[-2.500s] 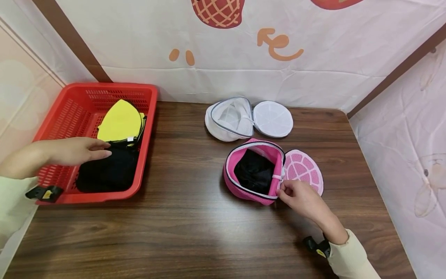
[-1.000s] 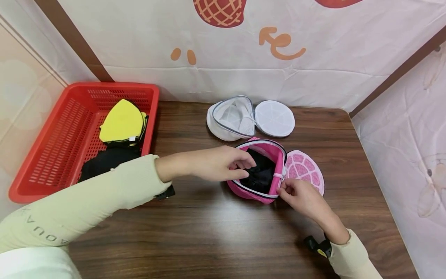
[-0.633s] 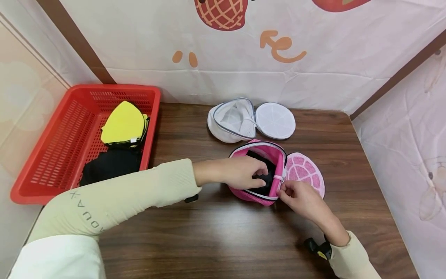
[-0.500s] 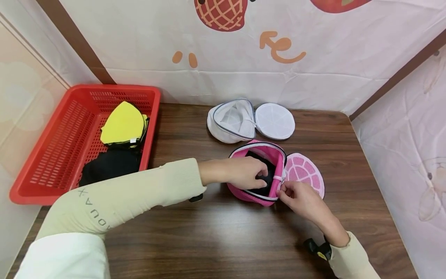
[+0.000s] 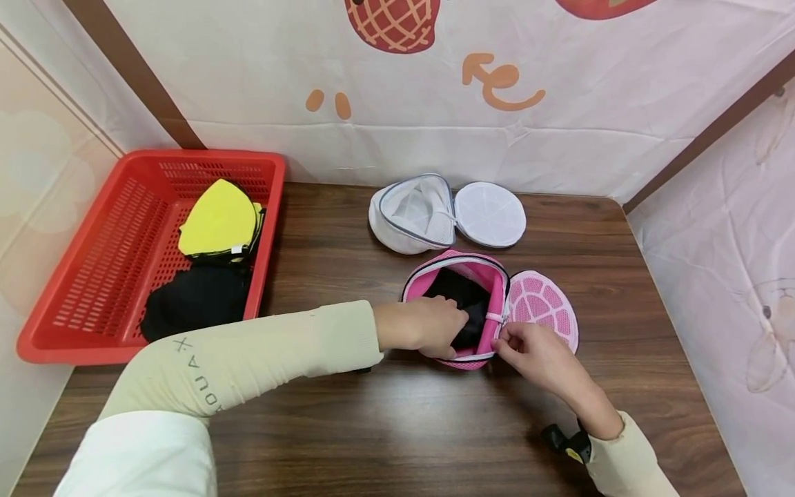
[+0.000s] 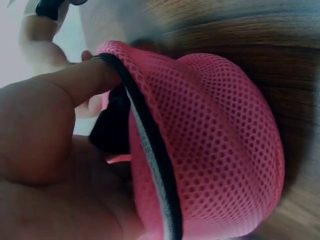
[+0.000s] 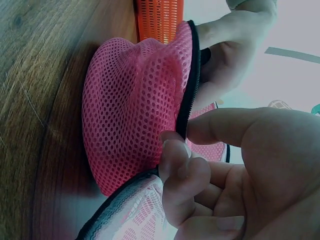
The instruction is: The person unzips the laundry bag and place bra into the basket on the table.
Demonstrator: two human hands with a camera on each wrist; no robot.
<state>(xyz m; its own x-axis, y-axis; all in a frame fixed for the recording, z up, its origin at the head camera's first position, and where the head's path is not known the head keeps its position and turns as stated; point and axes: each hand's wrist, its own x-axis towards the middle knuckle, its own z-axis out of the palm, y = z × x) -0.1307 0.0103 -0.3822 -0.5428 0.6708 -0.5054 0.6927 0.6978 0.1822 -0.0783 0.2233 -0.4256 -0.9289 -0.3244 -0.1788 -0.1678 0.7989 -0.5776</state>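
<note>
A pink mesh laundry bag (image 5: 478,259) stands unzipped on the wooden table, with crumpled black cloth (image 5: 472,317) inside. My left hand (image 5: 428,328) reaches over its near-left rim, fingers down in the mouth against the black cloth; the thumb lies by the near rim. In the left wrist view the fingertips are hidden behind the mesh wall. My right hand (image 5: 537,352) pinches the bag's zippered rim between thumb and index finger, as the right wrist view shows. The round pink lid (image 5: 537,297) lies flipped out to the right, still attached.
Behind stands an unzipped white mesh laundry bag (image 5: 397,235), its round white lid (image 5: 491,214) flat beside it. At left, a red plastic basket (image 5: 93,276) holds a yellow cup-shaped fabric piece (image 5: 220,217) and a black one (image 5: 199,297). Printed curtains surround the table.
My left hand has come from the basket to the pink bag, then shifted toward its near rim, deeper among the black cloth. The right hand keeps its pinch at the same spot.
</note>
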